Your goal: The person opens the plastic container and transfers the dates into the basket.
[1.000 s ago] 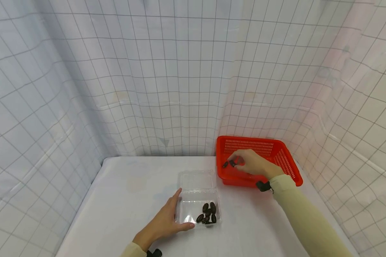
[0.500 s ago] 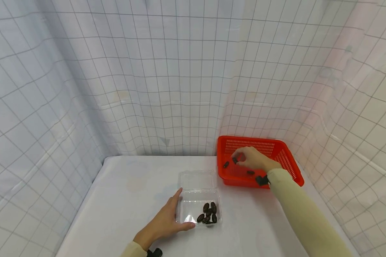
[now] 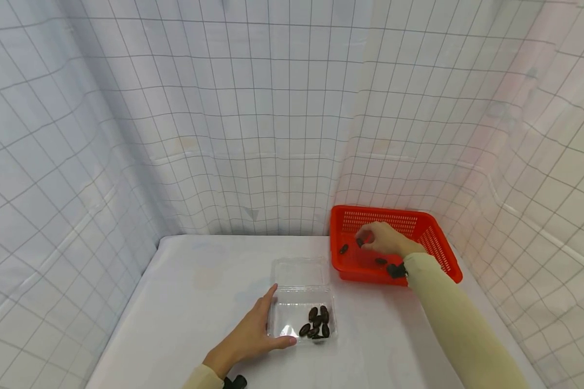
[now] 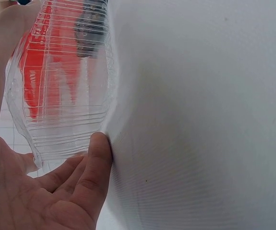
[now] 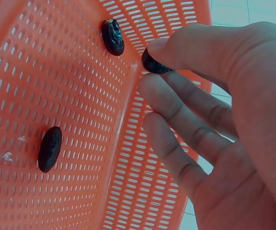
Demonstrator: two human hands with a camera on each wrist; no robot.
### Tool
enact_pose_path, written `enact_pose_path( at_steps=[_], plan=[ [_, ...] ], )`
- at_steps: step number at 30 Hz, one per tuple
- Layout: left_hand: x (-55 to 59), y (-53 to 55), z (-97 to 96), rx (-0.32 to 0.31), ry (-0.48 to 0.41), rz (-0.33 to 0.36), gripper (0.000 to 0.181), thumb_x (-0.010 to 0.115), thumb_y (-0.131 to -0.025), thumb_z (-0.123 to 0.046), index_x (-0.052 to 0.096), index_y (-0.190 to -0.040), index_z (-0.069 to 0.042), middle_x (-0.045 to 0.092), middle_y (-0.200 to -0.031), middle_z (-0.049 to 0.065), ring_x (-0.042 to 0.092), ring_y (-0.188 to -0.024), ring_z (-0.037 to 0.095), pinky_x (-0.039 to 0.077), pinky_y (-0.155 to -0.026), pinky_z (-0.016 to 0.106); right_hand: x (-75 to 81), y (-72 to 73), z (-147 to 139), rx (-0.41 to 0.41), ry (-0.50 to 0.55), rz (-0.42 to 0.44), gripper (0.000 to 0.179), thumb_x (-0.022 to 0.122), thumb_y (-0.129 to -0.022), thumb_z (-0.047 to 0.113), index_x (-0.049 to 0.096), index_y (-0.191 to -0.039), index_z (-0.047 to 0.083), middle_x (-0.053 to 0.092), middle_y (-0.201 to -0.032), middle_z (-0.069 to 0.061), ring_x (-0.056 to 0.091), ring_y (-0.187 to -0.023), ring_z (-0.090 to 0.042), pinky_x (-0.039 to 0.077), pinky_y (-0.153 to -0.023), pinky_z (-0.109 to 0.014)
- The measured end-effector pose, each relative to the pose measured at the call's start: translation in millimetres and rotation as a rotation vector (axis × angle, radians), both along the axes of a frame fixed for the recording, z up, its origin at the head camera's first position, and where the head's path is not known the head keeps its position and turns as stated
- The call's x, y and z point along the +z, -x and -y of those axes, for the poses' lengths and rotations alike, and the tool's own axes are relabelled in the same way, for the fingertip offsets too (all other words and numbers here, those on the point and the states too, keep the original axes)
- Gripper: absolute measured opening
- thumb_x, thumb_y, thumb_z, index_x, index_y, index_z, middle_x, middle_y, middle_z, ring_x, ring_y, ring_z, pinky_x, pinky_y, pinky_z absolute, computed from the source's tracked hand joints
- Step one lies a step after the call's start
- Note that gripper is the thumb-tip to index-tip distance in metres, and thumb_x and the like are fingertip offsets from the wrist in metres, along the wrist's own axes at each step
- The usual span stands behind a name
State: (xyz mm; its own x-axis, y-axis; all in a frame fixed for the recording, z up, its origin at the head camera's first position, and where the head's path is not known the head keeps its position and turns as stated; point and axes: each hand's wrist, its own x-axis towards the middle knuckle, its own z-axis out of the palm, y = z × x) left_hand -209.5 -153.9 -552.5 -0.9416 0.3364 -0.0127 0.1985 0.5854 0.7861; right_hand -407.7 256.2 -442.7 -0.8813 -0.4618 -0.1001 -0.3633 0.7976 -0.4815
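My right hand (image 3: pixel 386 240) is inside the red basket (image 3: pixel 445 259), pinching a dark, wrinkled date (image 5: pixel 153 63) between thumb and fingertips. Two more dates lie on the basket floor: one date (image 5: pixel 112 37) close to the pinched one, the other date (image 5: pixel 50 149) nearer the wrist. My left hand (image 3: pixel 253 332) grips the left side of a clear plastic clamshell box (image 3: pixel 286 316), thumb along its front and fingers at its left wall. Several dates (image 3: pixel 316 321) are gathered in the right half of the box. Its lid (image 3: pixel 299 272) is folded back, flat toward the rear.
The box and basket stand on a white-covered table (image 3: pixel 199 286), the basket at the back right. White gridded curtains (image 3: pixel 253 135) enclose the table at the back and both sides.
My right hand has shifted slightly back within the basket with the date, uncovering another date beneath the wrist. My left hand and the box stay where they were.
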Motion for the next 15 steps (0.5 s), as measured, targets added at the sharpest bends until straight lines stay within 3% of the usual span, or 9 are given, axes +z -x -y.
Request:
enact_pose_path(
  at_steps=[9,15],
  plan=[
    [-1.9,0.2,-0.1,-0.003,0.007,0.005,0.14,0.102,-0.087,-0.056,0.017,-0.187,-0.01,0.052,-0.173,0.028,0.066,-0.141,0.034,0.062,-0.11,0.056,0.3,-1.1,-3.4,-0.008,-0.011,-0.003,0.038,0.079,-0.11,0.01,0.077,-0.147,0.002,0.08,-0.143,-0.019,0.073,-0.128,-0.034,0.063,-0.114,-0.056],
    [0.7,-0.2,1.0,-0.005,0.02,-0.002,0.14,0.102,-0.087,-0.057,0.016,-0.188,-0.01,0.052,-0.173,0.028,0.065,-0.146,0.04,0.058,-0.116,0.065,0.6,-3.4,-4.6,-0.017,-0.005,0.005,0.037,0.076,-0.113,0.014,0.076,-0.148,0.003,0.08,-0.145,-0.019,0.073,-0.131,-0.034,0.061,-0.117,-0.059]
  ],
)
